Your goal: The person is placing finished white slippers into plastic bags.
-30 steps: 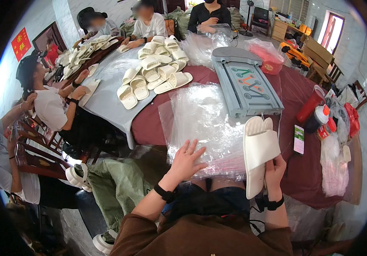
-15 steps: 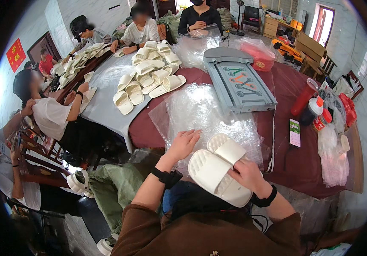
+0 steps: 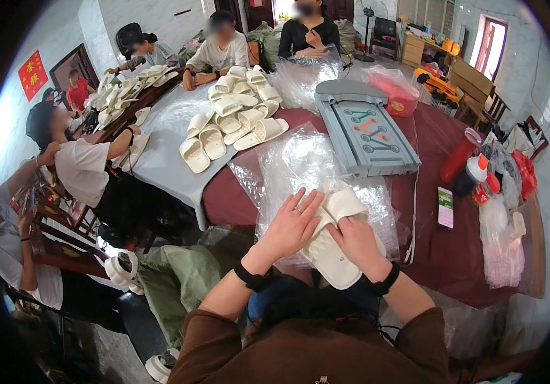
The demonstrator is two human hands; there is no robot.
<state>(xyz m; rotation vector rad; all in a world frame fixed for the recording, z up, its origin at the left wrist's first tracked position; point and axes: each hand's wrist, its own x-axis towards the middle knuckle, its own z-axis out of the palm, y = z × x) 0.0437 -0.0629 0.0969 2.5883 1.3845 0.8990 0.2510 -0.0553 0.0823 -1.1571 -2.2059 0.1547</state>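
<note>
A pair of cream-white slippers (image 3: 334, 261) lies one beside the other at the table's near edge, over clear plastic bags (image 3: 300, 157). My right hand (image 3: 359, 242) grips the pair, its fingers tucked under the straps. Flat and with fingers stretched out, my left hand (image 3: 293, 221) rests against the left slipper's strap and hides part of it. Beyond the bags stands a grey plastic board (image 3: 368, 131) with green and orange shapes. To its left is a pile of similar slippers (image 3: 227, 121).
At the right lie a phone (image 3: 445, 208), a red tumbler (image 3: 459, 157), a dark bottle with a red cap (image 3: 471, 174) and bundled plastic bags (image 3: 502, 249). A red bag (image 3: 393, 93) sits behind the board. Several people sit around the tables; a person's green-trousered leg (image 3: 182, 281) is close at left.
Both hands and the slippers have shifted forward, onto the bags' near edge. My left hand has come down from beside the slippers onto the left one. The view has tilted slightly.
</note>
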